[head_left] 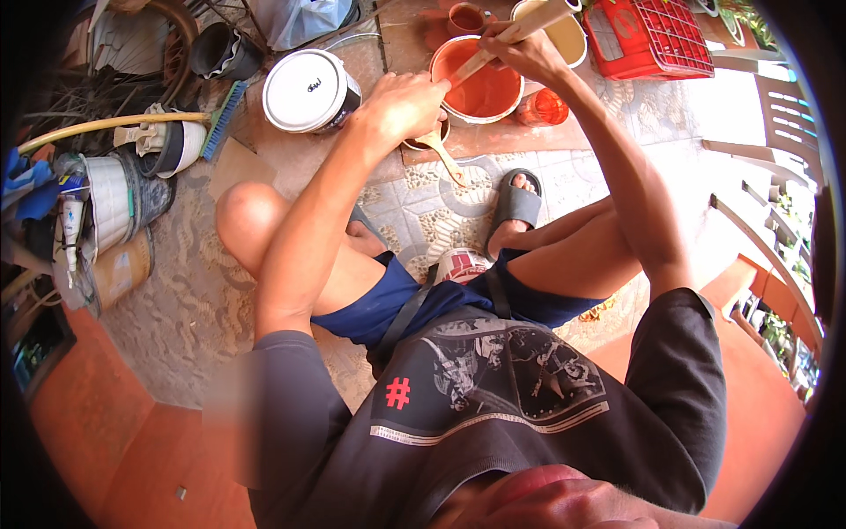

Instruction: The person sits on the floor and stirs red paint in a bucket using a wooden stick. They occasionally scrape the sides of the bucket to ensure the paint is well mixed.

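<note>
Upper centre: I see the right hand clamping a stick over the paint bucket, probably containing drips; left hand's grip unclear.

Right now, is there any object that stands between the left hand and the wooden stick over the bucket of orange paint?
Nothing visible does: the left hand appears to meet the lower end of the wooden stick, near the left rim of the bucket. The paintbrush shows just below that hand, off this path.

Left hand blocks most of that small pot, navy shorts partly hide the bucket, far plastic bag gets cut off.
</note>
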The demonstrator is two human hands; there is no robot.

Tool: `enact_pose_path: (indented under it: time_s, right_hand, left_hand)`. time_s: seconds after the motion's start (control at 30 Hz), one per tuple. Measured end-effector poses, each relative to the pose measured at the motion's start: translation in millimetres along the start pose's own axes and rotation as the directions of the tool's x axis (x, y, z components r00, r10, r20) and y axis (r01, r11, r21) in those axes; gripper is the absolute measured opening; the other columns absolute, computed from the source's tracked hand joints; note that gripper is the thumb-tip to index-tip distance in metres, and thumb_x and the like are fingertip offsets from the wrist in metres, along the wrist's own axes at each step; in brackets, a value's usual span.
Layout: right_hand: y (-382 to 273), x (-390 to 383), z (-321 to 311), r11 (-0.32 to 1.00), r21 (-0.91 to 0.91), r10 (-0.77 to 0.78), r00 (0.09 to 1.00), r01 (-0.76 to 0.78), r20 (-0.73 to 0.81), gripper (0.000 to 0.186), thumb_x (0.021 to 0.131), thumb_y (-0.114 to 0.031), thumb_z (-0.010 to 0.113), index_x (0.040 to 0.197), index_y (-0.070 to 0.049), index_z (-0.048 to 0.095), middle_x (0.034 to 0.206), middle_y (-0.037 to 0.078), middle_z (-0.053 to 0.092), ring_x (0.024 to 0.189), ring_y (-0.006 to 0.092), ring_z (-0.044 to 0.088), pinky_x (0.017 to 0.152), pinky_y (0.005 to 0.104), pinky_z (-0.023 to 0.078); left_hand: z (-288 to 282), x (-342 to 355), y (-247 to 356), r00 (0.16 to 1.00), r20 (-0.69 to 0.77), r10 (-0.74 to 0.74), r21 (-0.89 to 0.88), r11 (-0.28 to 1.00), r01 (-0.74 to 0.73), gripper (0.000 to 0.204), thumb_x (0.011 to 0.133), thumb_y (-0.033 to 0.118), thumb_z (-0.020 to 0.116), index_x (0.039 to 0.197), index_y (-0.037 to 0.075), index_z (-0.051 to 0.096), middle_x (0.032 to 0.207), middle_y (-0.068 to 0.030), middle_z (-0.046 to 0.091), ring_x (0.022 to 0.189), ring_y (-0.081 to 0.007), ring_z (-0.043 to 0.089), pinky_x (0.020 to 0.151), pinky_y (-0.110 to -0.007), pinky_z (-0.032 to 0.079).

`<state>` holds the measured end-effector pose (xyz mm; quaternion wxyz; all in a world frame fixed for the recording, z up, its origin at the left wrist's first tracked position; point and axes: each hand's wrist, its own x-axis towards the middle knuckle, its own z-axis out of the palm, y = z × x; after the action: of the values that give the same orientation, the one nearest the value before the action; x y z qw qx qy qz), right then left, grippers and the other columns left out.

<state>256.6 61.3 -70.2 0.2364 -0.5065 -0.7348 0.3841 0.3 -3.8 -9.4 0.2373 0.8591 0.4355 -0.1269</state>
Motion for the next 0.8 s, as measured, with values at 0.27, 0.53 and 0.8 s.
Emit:
enact_pose_path:
  time_s: [0.27,0.53,0.8]
  right_hand:
    - [-29,-6,-5,0.964,-0.175,0.220,0.971,-0.202,0.093,0.021,0.094,-0.024,0.065,0.096,-0.004,0.073,0.084,0.011,0.076,0.073,0.0225,0.074,0.070,0.0374,0.060]
    - [-11,2,-7,0.993,-0.109,0.054,0.999,-0.054,-0.007,0.027,0.095,-0.025,0.058,0.104,-0.005,0.075,0.084,0.015,0.078,0.080,0.0306,0.077,0.078,0.0422,0.062]
    - [-21,-7,9,0.935,-0.337,0.134,0.989,-0.107,0.058,0.020,0.095,-0.025,0.064,0.098,-0.006,0.071,0.084,0.010,0.076,0.075,0.0226,0.075,0.069,0.0361,0.060]
  left_hand:
    - [7,-5,-8,0.999,0.005,-0.047,0.004,0.999,0.047,0.041,0.098,0.025,0.068,0.135,0.007,0.065,0.121,-0.0228,0.070,0.114,-0.0443,0.069,0.098,-0.053,0.056]
    - [8,-5,-6,0.997,0.061,-0.046,0.012,0.999,0.046,0.042,0.099,0.023,0.067,0.138,0.008,0.063,0.126,-0.0225,0.069,0.116,-0.0442,0.068,0.101,-0.053,0.054]
    - [19,-4,-13,0.998,-0.049,-0.024,-0.002,1.000,0.024,0.038,0.094,0.033,0.073,0.121,0.007,0.070,0.115,-0.0226,0.072,0.108,-0.0427,0.072,0.093,-0.052,0.058]
